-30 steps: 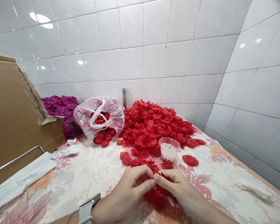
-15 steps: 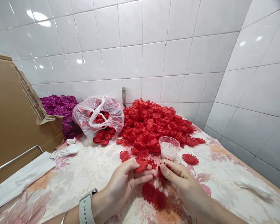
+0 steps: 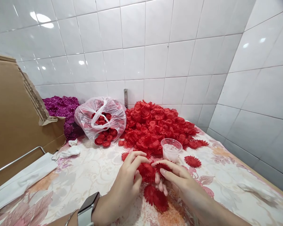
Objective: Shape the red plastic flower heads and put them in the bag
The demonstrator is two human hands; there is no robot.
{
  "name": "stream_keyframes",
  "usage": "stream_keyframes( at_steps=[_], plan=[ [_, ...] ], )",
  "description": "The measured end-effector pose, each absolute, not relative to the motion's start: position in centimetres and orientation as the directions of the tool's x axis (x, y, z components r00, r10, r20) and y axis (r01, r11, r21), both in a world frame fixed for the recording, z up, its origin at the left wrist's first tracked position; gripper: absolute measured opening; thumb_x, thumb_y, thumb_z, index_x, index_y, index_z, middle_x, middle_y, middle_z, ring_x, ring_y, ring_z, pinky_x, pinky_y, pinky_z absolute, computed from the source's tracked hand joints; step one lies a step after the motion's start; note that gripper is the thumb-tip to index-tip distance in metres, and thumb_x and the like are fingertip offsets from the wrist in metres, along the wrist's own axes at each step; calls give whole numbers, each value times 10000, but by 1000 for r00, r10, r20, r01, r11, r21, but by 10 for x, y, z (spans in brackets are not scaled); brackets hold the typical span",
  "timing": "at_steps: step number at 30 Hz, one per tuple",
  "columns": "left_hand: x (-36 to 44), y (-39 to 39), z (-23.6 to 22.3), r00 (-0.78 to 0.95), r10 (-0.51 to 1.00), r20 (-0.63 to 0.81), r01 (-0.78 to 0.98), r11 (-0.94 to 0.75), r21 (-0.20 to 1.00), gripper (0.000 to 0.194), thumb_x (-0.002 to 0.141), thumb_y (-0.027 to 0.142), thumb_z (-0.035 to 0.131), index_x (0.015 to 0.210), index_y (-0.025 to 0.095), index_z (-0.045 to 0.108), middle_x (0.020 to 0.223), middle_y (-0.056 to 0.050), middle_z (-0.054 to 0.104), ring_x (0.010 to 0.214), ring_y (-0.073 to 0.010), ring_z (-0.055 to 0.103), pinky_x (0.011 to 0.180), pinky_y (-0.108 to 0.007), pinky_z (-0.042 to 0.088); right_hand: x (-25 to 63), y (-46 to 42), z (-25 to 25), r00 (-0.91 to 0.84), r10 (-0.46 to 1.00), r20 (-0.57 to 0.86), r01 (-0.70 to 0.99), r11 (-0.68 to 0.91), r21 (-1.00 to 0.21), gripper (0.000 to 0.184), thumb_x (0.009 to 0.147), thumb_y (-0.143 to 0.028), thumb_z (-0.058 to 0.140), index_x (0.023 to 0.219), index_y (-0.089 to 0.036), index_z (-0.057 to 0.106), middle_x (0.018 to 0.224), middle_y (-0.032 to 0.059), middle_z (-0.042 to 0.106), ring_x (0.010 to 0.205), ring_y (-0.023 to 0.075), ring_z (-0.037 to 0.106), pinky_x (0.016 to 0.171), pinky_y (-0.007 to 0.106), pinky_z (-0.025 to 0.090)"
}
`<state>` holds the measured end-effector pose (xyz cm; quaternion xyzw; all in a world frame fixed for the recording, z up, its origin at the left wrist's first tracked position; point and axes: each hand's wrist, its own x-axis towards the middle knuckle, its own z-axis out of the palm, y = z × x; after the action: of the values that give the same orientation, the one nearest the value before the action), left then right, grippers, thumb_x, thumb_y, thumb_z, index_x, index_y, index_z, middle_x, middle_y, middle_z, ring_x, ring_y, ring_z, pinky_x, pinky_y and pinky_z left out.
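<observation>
My left hand [image 3: 127, 182] curls its fingers over a red fabric flower [image 3: 146, 172] near the front of the table, a watch on its wrist. My right hand [image 3: 176, 180] pinches another red flower piece [image 3: 163, 166] between thumb and forefinger, touching the left one. Below both hands lie more red flower pieces [image 3: 155, 196] on the floral tablecloth [image 3: 91, 172]. A big heap of red flowers [image 3: 155, 125] rises behind, with a small clear plastic cup [image 3: 171, 150] at its front edge.
A clear plastic bag of red flowers [image 3: 100, 121] sits left of the heap, purple flowers [image 3: 61, 110] behind it. A torn cardboard box [image 3: 16, 110] stands at the left with white paper [image 3: 21, 179] below. White tiled walls close the back and right.
Both hands have lifted off the table and moved forward toward the heap. The left hand now grips a flower, and the right has raised a flower piece against it.
</observation>
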<state>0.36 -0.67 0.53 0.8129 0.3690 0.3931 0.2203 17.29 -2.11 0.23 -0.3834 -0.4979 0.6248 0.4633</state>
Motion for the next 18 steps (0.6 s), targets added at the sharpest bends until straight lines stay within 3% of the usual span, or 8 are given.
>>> stream_keyframes(
  at_steps=[6,11,18],
  plan=[
    [5,-6,7,393,790,472,391,-607,691,365,714,-30,386,924,219,551,1099,-42,537,1050,-176,488,916,-298,368,173,-20,3,-262,964,-50,-155,-93,-984,227,708,-353,596,822,-157,605,529,-39,568,433,76,496,426,188,375],
    [8,-7,9,420,853,311,312,-457,833,139,835,146,444,912,186,554,923,-27,598,859,-148,562,783,-246,434,172,-20,-3,-297,953,-60,-64,-82,-995,298,720,-424,603,643,-138,569,524,-14,581,359,60,490,348,167,346],
    [9,-13,14,429,864,264,300,-412,860,143,867,262,464,881,169,572,873,-15,615,813,-138,568,746,-231,426,173,-21,-4,-312,943,-114,31,-110,-993,373,690,-516,611,615,-167,504,443,-40,544,313,68,450,314,169,310]
  ],
)
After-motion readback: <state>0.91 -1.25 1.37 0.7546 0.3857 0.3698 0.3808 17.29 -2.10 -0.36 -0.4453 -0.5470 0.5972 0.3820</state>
